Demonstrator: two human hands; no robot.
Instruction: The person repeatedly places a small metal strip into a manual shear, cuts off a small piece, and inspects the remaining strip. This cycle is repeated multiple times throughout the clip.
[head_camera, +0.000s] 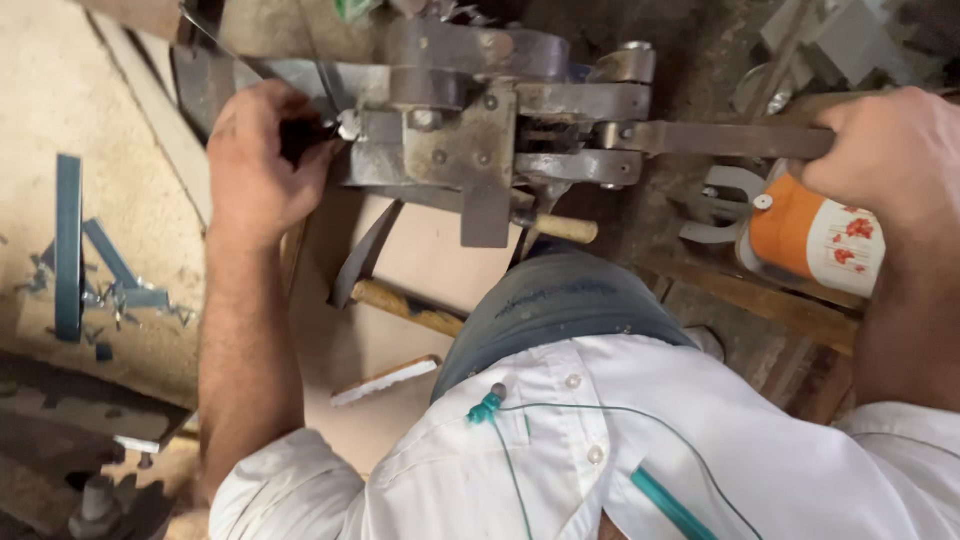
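Observation:
A grey steel lever machine (470, 130), a hand-operated shear or press, stands in front of me at the top middle. My left hand (262, 160) is closed on a small dark metal piece (300, 135) held against the machine's left side. My right hand (890, 150) grips the end of the machine's long flat lever bar (730, 140), which runs to the right. My white shirt and blue-grey trousers fill the lower middle.
A hammer (385, 285) with a wooden handle lies on the floor below the machine. An orange and white flowered jug (815, 235) sits under the lever at right. Blue-grey metal strips (70, 245) and offcuts lie at left. A wooden plank (760, 300) runs lower right.

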